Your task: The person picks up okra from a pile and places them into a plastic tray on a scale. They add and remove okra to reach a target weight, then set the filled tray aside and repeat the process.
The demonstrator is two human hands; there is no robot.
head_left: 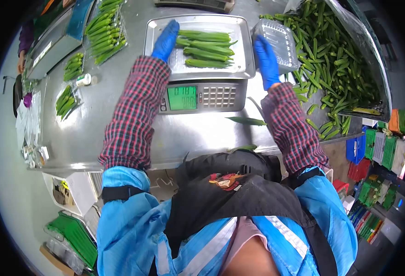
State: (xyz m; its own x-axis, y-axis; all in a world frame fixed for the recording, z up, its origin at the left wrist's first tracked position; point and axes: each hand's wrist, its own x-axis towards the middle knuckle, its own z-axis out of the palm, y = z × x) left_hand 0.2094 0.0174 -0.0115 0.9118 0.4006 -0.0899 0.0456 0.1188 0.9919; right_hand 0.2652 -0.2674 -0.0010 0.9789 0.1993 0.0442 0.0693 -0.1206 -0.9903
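Black apron fabric [220, 202] is seen closest. Beyond it, the blue-gloved left hand [165, 40] is laid flat and open on the rimmed stainless-steel scale tray [240, 65], just beside the left end of the ridged, tapered green okra pods [207, 48] piled there. The blue-gloved right hand [266, 62] is closed on the left edge of a clear ribbed plastic container [283, 39] just off the tray's right rim. Bare brushed-steel counter [202, 135] is left along the near edge, where one loose pod [246, 121] lies.
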